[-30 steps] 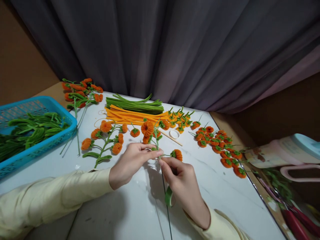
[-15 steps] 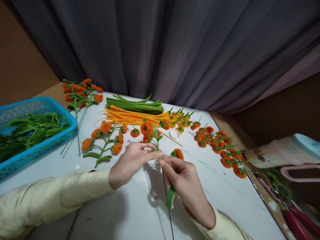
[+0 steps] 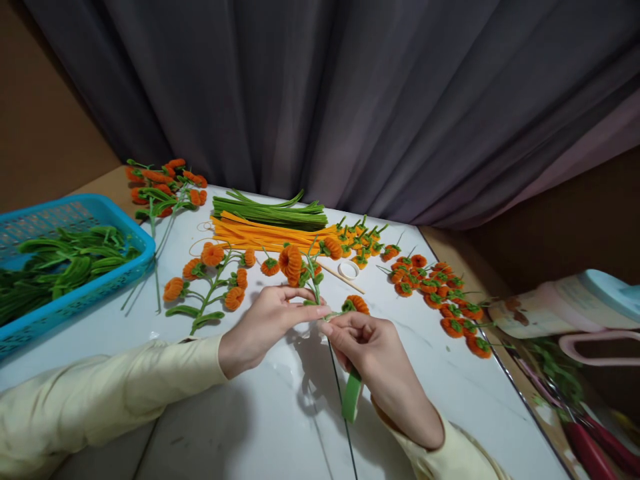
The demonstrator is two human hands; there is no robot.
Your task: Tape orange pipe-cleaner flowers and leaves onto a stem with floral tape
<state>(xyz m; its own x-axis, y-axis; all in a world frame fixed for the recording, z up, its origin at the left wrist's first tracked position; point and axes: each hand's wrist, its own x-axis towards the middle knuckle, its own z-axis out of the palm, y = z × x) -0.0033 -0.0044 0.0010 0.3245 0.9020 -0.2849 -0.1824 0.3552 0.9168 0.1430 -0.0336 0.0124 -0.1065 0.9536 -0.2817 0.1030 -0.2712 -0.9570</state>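
My left hand (image 3: 267,330) is closed, thumb and fingers pinching the green stem of a pipe-cleaner branch (image 3: 316,283) that bears small orange pumpkins (image 3: 291,264). A thin dark wire (image 3: 343,400) runs down from the pinch toward the table's near edge. Close beside it, my right hand (image 3: 383,370) is closed on green floral tape, its thumb and index finger at the stem. The tape's roll (image 3: 352,396) sits below that palm, partly hidden by the fingers. Just beyond the right fingers is another orange pumpkin (image 3: 358,305); whether it is attached, I cannot tell.
A pumpkin branch (image 3: 205,300) lies left of my hands. Behind are green pipe cleaners (image 3: 270,212), orange ones (image 3: 260,233), a white ring (image 3: 349,269) and a thin stick (image 3: 343,277). Loose pumpkins (image 3: 440,287) lie right; a blue basket (image 3: 145,250) holds green leaves. A tumbler (image 3: 560,303) stands far right.
My right hand has shifted slightly right, and the tape roll has swung right with it. The wire's lower end has also moved right. The pumpkins on the held branch have turned a little.
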